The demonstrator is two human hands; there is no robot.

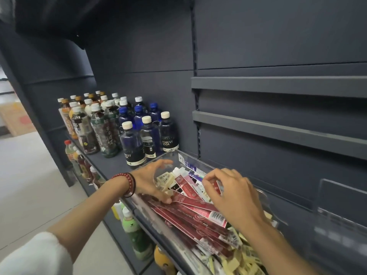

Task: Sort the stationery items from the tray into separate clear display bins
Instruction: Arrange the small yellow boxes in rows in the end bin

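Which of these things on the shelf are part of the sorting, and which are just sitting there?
Part of the job: clear tray; red packets, one pinched by the right hand; cream packs; left hand; clear bin at right.
Just sitting there: dark blue soda bottles; other drink bottles; bottles on the lower shelf.

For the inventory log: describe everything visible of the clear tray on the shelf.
The clear tray looks like transparent hard plastic, long and open-topped, lying on the dark shelf beside the bottles. It holds red packets and small cream items. The left hand holds its end in a grip; the right hand pinches a red packet inside.
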